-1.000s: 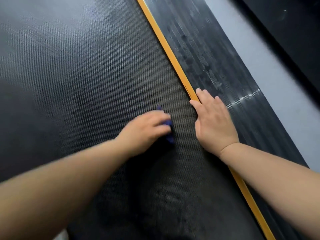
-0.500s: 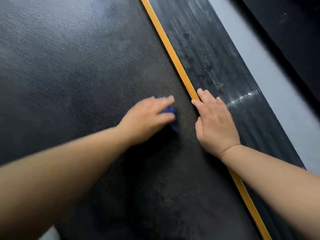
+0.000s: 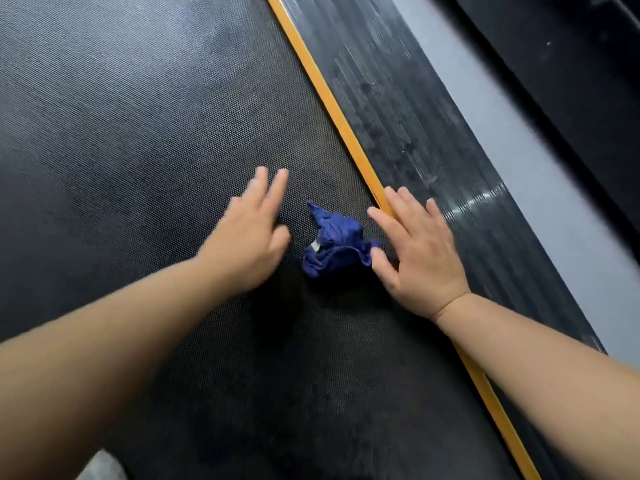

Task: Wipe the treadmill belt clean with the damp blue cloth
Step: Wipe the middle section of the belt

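My left hand point(image 3: 251, 233) is hovering with its fingers point(image 3: 273, 188) spread loose, holding nothing, apart from the blue cloth point(image 3: 334, 247) lying bunched at its 3 o'clock on the treadmill belt point(image 3: 138, 140). My right hand point(image 3: 420, 251) is lying flat, fingers open, thumb touching the cloth's right edge, fingertips crossing the yellow stripe point(image 3: 332, 102) onto the side rail point(image 3: 391, 98). Open belt is stretching toward 10 and 12 o'clock; the stripe is bounding it at 3 o'clock.
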Demonstrator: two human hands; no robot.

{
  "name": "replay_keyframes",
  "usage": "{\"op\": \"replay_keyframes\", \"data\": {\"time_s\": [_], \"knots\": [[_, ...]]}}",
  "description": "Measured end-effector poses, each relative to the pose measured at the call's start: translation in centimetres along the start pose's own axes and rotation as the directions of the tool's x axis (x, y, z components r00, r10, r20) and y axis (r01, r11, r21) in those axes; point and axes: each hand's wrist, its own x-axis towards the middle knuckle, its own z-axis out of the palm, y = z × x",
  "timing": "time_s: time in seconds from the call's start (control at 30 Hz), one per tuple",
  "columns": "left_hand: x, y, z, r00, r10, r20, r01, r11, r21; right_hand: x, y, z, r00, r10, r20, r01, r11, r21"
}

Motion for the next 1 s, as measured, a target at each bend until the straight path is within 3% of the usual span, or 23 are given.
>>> {"op": "replay_keyframes", "data": {"time_s": [0.07,0.13,0.3,0.5,0.63,0.7,0.8,0.9,1.0], "knots": [[0.1,-2.9,0.2,0.997,-0.075,0.027,0.067,0.972,0.225,0.3,-1.6,0.6,0.993,-0.105,0.044,0.106,0.994,-0.006],[-0.3,-4.2,1.2,0.998,-0.049,0.028,0.037,0.948,0.315,1.5,-3.7,1.6,0.971,-0.188,0.146,0.187,0.982,0.019],[-0.2,-3.7,1.6,0.997,-0.066,-0.034,0.072,0.965,0.253,6.1,-6.1,2.6,0.935,-0.274,0.224,0.278,0.96,0.017],[-0.2,-5.0,0.2,0.995,0.013,0.094,-0.035,0.969,0.243,-2.6,-4.3,2.0,0.943,-0.258,0.21,0.261,0.965,0.015],[0.0,-6.1,-0.6,0.985,0.072,0.158,-0.116,0.949,0.293,0.2,-4.0,3.0,0.882,-0.439,0.168,0.438,0.898,0.046],[0.2,-6.7,-1.2,0.991,0.081,0.104,-0.11,0.941,0.321,4.6,-4.4,3.5,0.864,-0.491,0.111,0.493,0.87,0.014],[0.5,-7.2,-1.6,0.999,-0.04,0.013,0.036,0.968,0.249,12.9,-5.4,2.6,0.953,-0.3,-0.044,0.297,0.953,-0.054],[1.1,-7.1,-1.6,0.995,-0.091,0.037,0.081,0.974,0.21,19.5,-6.5,2.0,0.999,0.002,-0.036,-0.005,0.996,-0.087],[1.2,-6.8,-2.0,0.992,-0.113,0.061,0.098,0.975,0.201,17.9,-7.3,2.3,1.0,0.009,0.015,-0.008,0.993,-0.117]]}}
